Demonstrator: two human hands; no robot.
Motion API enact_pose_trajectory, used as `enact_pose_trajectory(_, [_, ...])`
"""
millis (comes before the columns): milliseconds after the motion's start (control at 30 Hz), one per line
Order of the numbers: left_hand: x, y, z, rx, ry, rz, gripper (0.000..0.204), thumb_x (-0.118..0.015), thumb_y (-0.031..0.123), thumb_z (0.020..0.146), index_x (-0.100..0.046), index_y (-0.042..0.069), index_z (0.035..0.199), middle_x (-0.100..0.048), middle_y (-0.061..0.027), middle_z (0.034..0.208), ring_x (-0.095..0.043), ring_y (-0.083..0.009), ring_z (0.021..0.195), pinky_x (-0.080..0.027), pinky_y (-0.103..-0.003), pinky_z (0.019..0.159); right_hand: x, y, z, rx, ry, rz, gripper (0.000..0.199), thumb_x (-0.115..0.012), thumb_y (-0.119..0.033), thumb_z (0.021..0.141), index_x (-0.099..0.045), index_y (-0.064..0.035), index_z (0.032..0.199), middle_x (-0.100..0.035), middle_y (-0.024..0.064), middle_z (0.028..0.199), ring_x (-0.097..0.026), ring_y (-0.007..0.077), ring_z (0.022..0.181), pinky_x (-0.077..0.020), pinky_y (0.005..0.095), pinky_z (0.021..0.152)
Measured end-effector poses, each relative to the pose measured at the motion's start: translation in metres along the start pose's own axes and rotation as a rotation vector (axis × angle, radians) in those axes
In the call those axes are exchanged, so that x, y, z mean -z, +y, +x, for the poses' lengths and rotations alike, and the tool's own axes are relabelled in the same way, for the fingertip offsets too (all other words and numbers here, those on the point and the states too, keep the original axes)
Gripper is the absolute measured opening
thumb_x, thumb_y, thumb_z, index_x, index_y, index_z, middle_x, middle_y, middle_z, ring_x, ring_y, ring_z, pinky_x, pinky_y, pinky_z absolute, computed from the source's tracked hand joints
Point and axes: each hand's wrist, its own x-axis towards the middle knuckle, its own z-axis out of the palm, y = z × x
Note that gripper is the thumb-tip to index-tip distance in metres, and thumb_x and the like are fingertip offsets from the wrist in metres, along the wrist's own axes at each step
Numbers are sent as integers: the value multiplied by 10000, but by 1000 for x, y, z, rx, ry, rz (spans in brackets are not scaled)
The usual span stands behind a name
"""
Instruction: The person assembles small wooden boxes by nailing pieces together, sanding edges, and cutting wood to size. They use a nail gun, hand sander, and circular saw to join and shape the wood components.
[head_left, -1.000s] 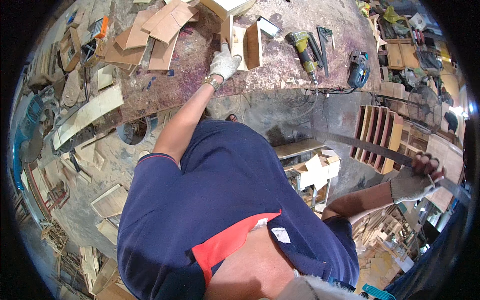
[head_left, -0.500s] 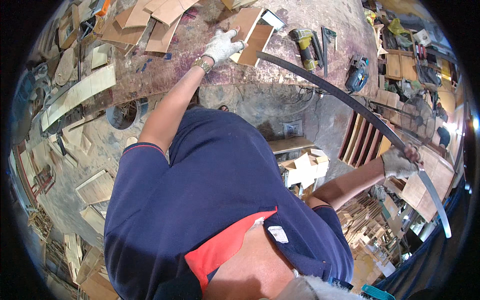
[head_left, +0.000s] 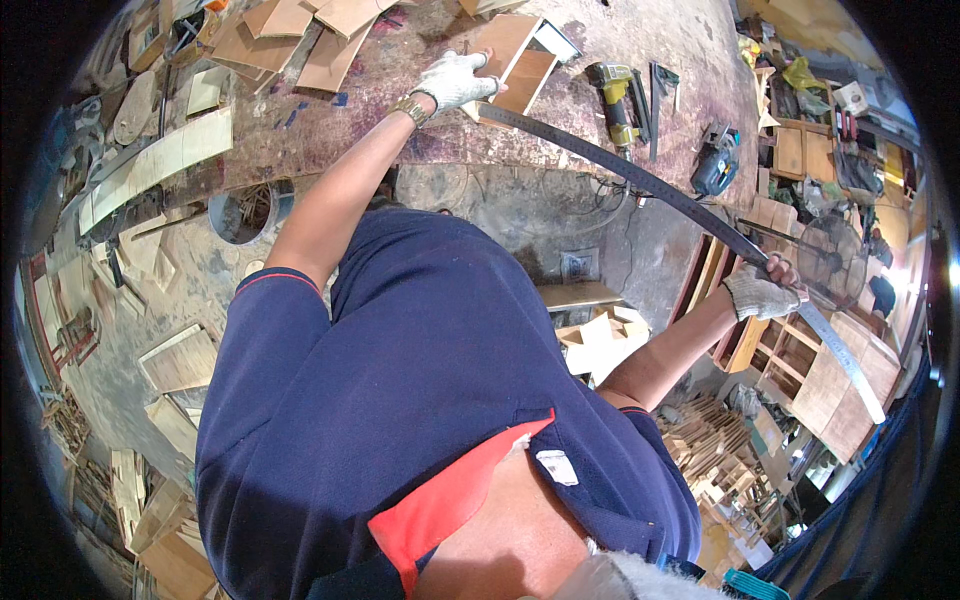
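My left hand (head_left: pixel 452 82), in a white knit glove with bare fingertips, rests on the worn workbench with its fingers spread. Its fingertips touch the edge of two brown wooden panels (head_left: pixel 526 84) with pale edges. A long steel ruler (head_left: pixel 640 178) slants down to the right, its far end lying by the panels and my left fingers. Closed around the ruler towards its near end is my gloved right hand (head_left: pixel 762 293), held out past the bench. Part of the ruler sticks out beyond that hand.
Right of the panels lie a yellow-green and black nail gun (head_left: pixel 613 103), a dark square (head_left: pixel 656 108) and a blue power tool (head_left: pixel 716 160). Several brown boards (head_left: pixel 336 55) overlap at the bench's back left. A bucket (head_left: pixel 243 218) stands below the bench's front edge, and wood offcuts (head_left: pixel 715 450) lie at lower right.
My right hand has moved left and up with the ruler. The ruler's far end has slid left, closer to my left hand, which stays by the panels.
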Motion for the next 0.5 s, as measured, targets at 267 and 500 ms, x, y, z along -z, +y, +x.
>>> enact_pose_trajectory(267, [-7, 0, 4, -10, 36, 26, 950, -670, 757, 796, -453, 249, 1570, -541, -257, 1374, -572, -401, 1275, -470, -510, 1023, 0, 10, -5, 5, 31, -15, 377, -467, -432, 1066, -475, -171, 794, -377, -59, 598, -332, 92, 483, -340, 261, 437])
enact_pose_trajectory(500, [-7, -1, 5, -4, 3, 28, 973, -671, 763, 792, -442, 240, 1578, -534, -256, 1385, -565, -389, 1283, -456, -501, 1046, 3, 13, -5, 8, 27, 4, 311, -483, -372, 1044, -477, -171, 807, -389, -53, 612, -342, 96, 490, -341, 258, 433])
